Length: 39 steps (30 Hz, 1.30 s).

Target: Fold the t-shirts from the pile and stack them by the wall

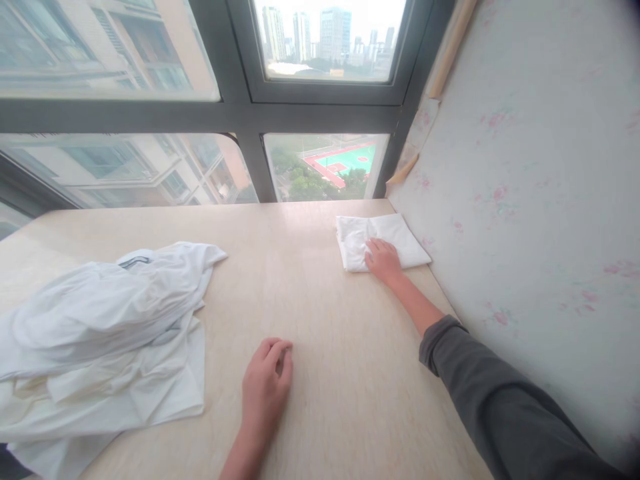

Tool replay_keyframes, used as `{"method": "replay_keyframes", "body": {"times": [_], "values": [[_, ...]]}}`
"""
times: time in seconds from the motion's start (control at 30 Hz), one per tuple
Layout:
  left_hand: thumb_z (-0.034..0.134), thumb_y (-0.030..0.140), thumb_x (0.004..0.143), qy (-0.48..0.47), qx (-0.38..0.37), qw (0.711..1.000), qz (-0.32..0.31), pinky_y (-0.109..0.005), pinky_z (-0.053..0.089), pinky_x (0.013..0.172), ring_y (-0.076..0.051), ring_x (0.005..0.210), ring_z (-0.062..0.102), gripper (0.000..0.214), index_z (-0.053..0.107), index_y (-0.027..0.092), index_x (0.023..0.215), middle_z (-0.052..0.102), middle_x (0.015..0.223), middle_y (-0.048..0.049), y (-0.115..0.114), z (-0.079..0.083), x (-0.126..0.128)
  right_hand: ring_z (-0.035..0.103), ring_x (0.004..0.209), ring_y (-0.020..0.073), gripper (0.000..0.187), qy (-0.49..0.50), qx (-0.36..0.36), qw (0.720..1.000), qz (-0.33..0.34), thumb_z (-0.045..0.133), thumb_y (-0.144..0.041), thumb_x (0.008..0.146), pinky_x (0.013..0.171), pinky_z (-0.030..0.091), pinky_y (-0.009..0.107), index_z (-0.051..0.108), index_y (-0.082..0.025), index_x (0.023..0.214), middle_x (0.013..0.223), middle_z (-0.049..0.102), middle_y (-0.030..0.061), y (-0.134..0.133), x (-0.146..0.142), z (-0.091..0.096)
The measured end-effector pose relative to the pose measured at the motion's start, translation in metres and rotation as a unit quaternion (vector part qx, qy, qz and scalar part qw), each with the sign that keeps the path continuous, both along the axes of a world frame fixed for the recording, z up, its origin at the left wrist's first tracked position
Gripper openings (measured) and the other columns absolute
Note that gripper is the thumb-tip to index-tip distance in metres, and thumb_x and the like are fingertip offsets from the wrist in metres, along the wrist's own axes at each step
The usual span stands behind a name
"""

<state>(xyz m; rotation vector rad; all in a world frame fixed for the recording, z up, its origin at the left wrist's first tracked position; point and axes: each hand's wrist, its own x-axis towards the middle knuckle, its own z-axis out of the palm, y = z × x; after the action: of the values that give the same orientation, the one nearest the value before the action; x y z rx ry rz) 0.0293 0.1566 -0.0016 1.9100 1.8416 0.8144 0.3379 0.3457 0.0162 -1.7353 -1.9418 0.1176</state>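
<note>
My right hand rests with flat fingers on a folded white cloth, which lies near the wall at the far right of the pale surface. The cloth forms a neat, roughly rectangular stack with a few creases under my fingertips. My left hand hovers over or rests on the middle of the surface, I cannot tell which. Its fingers are loosely curled, the thumb close to the index fingertip, with nothing seen in them. To its left lies a rumpled heap of white clothes, touched by neither hand.
The pale wood-look surface runs up to dark-framed windows at the back. On the right a flower-patterned wall borders it, its paper peeling near the window frame. A dark grey sleeve covers my right forearm.
</note>
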Motion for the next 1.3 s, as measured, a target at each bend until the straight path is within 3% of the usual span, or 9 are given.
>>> {"method": "replay_keyframes", "body": {"times": [0.2,0.33,0.5,0.63,0.77,0.9,0.97,1.07,1.3], "values": [[0.047,0.028,0.093,-0.019,-0.009,1.0,0.005,-0.03,0.05,0.073,-0.017,0.079,0.063,0.018,0.064,0.023,0.094,0.065,0.098,-0.005,-0.001,0.001,0.0,0.045,0.133,0.0293,0.042,-0.025,0.036,0.997,0.069,0.044,-0.013,0.093,0.112,0.035,0.052,0.06,-0.017,0.131,0.143,0.052,0.0141,-0.067,-0.048,-0.037],[0.047,0.026,0.092,-0.045,-0.018,0.999,0.015,-0.03,0.049,0.075,-0.016,0.08,0.063,0.019,0.065,0.022,0.092,0.065,0.095,-0.0049,-0.004,0.003,0.004,0.043,0.136,0.0285,0.043,-0.037,0.013,0.99,0.139,0.042,-0.018,0.093,0.114,0.035,0.05,0.06,-0.017,0.132,0.143,0.053,0.0119,-0.116,-0.075,-0.053],[0.051,0.031,0.087,-0.155,-0.038,0.986,0.052,-0.029,0.053,0.069,-0.015,0.074,0.063,0.025,0.067,0.02,0.102,0.069,0.098,-0.0071,0.001,0.017,-0.008,0.046,0.134,0.0269,0.042,-0.01,0.005,0.99,0.141,0.042,-0.02,0.093,0.113,0.037,0.048,0.062,-0.017,0.129,0.141,0.056,0.0104,-0.126,-0.076,-0.051],[0.055,0.041,0.084,-0.137,-0.003,0.983,0.121,-0.034,0.056,0.073,-0.021,0.09,0.066,0.04,0.061,0.019,0.117,0.067,0.115,-0.0112,0.019,0.056,-0.077,0.048,0.133,0.0266,0.042,0.014,0.009,0.989,0.15,0.042,-0.02,0.091,0.111,0.039,0.049,0.063,-0.018,0.128,0.139,0.058,0.0109,-0.121,-0.072,-0.051],[0.058,0.046,0.079,0.184,0.128,0.946,0.233,-0.054,0.044,0.102,-0.036,0.122,0.053,0.051,0.058,0.014,0.12,0.06,0.124,-0.02,0.042,0.104,-0.169,0.048,0.132,0.0275,0.041,0.016,0.009,0.989,0.147,0.043,-0.02,0.091,0.111,0.039,0.05,0.064,-0.017,0.126,0.138,0.058,0.0115,-0.121,-0.073,-0.053],[0.064,0.056,0.078,0.32,-0.009,0.906,0.278,-0.062,0.046,0.094,-0.042,0.121,0.052,0.056,0.057,0.012,0.111,0.056,0.127,-0.0211,0.062,0.13,-0.213,0.048,0.132,0.0279,0.04,0.008,0.015,0.989,0.147,0.043,-0.019,0.092,0.111,0.039,0.049,0.065,-0.017,0.125,0.139,0.058,0.011,-0.122,-0.075,-0.052],[0.058,0.049,0.086,0.321,-0.058,0.91,0.256,-0.058,0.05,0.087,-0.033,0.103,0.063,0.04,0.06,0.011,0.1,0.064,0.1,-0.01,0.072,0.135,-0.215,0.048,0.132,0.0277,0.04,0.004,0.02,0.989,0.146,0.043,-0.019,0.092,0.111,0.039,0.048,0.064,-0.017,0.125,0.139,0.058,0.0108,-0.122,-0.076,-0.052],[0.047,0.035,0.093,0.306,-0.039,0.918,0.248,-0.055,0.052,0.083,-0.025,0.087,0.065,0.029,0.064,0.012,0.092,0.056,0.071,0.001,0.085,0.145,-0.206,0.049,0.132,0.0272,0.039,0.0,0.023,0.989,0.143,0.043,-0.018,0.093,0.111,0.04,0.047,0.064,-0.017,0.125,0.138,0.059,0.0107,-0.122,-0.075,-0.05],[0.046,0.042,0.095,0.237,0.151,0.936,0.212,-0.044,0.052,0.087,-0.026,0.091,0.065,0.035,0.068,0.023,0.114,0.067,0.087,0.0003,0.084,0.205,-0.142,0.047,0.134,0.0272,0.038,0.005,0.018,0.988,0.154,0.044,-0.018,0.092,0.111,0.039,0.047,0.064,-0.018,0.124,0.138,0.059,0.0114,-0.124,-0.075,-0.047]]}}
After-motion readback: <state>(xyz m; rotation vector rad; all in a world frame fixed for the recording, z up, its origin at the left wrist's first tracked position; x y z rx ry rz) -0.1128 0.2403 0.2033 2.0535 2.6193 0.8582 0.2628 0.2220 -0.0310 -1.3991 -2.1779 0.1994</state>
